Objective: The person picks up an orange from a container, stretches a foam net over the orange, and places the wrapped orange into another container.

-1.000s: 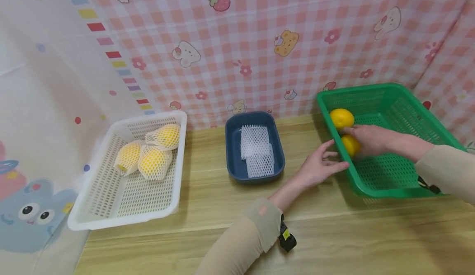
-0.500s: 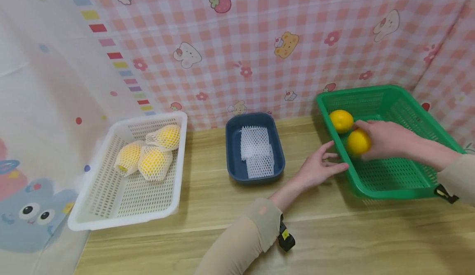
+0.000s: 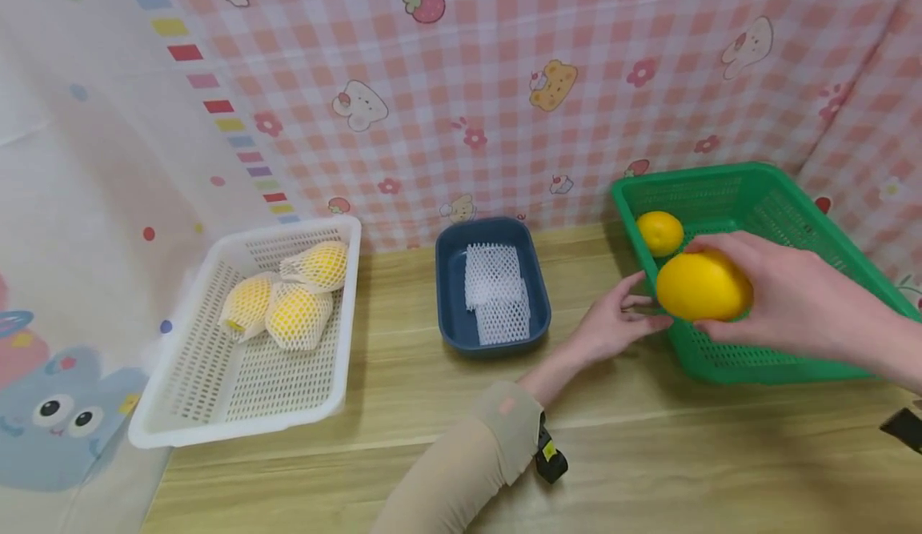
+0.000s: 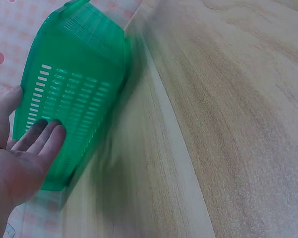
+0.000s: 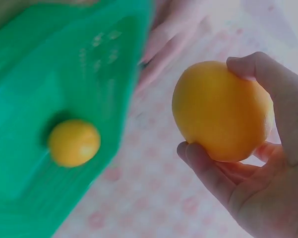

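In the head view my right hand [image 3: 767, 298] grips a plump yellow lemon [image 3: 703, 286], raised over the left side of the green basket [image 3: 749, 370]. Thumb and fingers wrap its sides in the right wrist view, where the lemon [image 5: 220, 111] is held apart from the basket. A second lemon [image 3: 659, 234] lies inside, by the basket's left wall. My left hand [image 3: 612, 322] is outside that wall, fingers loosely spread, thumb and fingertips right at the rim. In the left wrist view, that hand [image 4: 20, 163] holds nothing and overlaps the slotted green wall [image 4: 72, 99].
A dark blue tray [image 3: 493, 351] in the middle holds white foam net sleeves [image 3: 497, 294]. On the left, a white basket [image 3: 238, 430] contains several yellow fruits in foam nets [image 3: 297, 315]. A checked pink cloth [image 3: 446, 78] hangs behind the wooden table [image 3: 403, 406].
My right hand has lifted the lemon from the green basket's floor, up and towards me. The left hand stays at the rim; the other lemon stays in the basket.
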A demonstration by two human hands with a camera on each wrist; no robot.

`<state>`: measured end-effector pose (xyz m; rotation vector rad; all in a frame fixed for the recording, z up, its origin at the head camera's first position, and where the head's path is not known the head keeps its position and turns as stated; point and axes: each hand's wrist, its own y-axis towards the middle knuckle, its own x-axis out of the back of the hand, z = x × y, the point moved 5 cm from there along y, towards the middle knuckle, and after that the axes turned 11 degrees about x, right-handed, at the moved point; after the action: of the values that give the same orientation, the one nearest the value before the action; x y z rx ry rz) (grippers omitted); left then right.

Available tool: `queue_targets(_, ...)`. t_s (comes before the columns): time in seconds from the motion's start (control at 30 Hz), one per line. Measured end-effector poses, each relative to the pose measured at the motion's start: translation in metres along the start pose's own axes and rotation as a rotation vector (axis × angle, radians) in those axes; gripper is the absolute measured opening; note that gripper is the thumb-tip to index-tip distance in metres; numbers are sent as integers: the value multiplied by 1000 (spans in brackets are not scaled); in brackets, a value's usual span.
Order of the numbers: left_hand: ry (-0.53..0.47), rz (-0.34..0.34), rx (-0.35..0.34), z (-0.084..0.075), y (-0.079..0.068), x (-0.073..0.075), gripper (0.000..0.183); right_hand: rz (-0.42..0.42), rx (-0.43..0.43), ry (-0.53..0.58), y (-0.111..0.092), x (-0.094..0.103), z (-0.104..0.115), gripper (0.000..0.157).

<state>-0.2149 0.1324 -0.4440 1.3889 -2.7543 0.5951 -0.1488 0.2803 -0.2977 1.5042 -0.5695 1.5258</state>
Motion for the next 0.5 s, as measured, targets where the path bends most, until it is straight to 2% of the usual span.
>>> queue_targets(0.1, 6, -5, 2, 0, 1, 0, 78, -37, 96, -10, -5, -1, 25, 87)
queue_targets(0.2, 43, -5, -7, 0, 2, 1, 79, -29, 177, -2, -9, -9, 46, 87)
queue_targets(0.33, 69, 23, -32, 0, 2, 3, 76, 15, 248, 20, -16, -27, 67, 88)
queue_targets(0.5, 94, 24, -35, -2, 3, 5, 78, 108, 271, 65, -21, -58, 84, 84)
